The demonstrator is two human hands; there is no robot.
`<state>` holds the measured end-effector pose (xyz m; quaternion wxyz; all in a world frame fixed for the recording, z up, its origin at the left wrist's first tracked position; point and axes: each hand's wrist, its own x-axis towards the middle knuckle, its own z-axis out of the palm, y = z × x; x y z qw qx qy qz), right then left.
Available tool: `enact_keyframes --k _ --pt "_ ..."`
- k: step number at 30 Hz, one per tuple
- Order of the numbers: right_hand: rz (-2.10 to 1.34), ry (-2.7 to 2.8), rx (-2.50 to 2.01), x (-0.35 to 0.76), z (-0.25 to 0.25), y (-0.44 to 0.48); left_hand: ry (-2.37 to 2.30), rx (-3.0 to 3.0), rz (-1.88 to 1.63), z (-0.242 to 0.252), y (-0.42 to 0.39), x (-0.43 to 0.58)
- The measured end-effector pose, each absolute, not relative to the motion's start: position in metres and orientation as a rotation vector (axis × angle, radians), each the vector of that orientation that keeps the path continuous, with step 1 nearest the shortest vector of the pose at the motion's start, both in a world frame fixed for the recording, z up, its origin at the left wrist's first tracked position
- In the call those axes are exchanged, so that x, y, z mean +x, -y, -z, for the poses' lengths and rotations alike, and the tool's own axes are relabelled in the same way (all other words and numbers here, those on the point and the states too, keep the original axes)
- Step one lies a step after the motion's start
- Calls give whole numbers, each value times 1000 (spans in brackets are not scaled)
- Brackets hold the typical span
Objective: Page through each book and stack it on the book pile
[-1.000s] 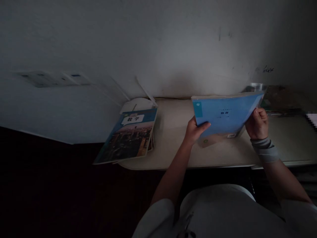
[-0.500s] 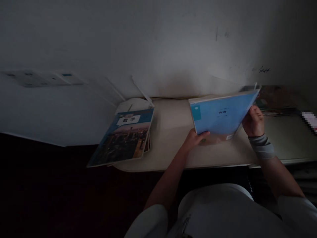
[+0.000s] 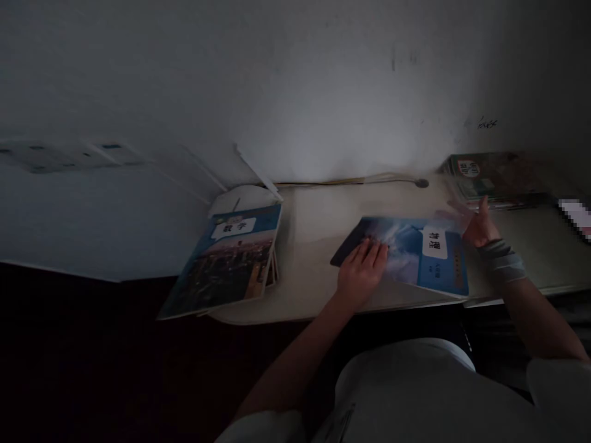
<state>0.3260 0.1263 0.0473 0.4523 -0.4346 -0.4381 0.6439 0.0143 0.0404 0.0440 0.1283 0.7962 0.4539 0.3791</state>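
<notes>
A blue textbook (image 3: 410, 252) with a stormy-sky cover and a white label lies flat on the pale table (image 3: 314, 227), front cover up. My left hand (image 3: 362, 274) rests flat on its left end, fingers stretched out. Just past the book's right end hovers my right hand (image 3: 478, 224), with blurred, spread fingers and a grey cuff on the wrist; it holds nothing.
A pile of textbooks (image 3: 226, 261) with a blue city-photo cover on top overhangs the table's left front corner. Another stack of books (image 3: 492, 175) sits at the back right by the wall. A thin cable (image 3: 355, 180) runs along the wall. Below the table it is dark.
The blue book was held up on edge in both hands; now it lies flat with the other cover up. My left hand presses on it and my right hand has let go.
</notes>
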Motion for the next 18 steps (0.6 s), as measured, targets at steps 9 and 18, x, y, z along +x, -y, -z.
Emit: enact_keyframes --k 9,18 --pt "-1669 1156 -1068 332 -20 -131 -1516 2354 -586 -1 15 57" --pt "-1409 1815 -1215 276 -48 -211 -1167 2449 127 -52 -7 177"
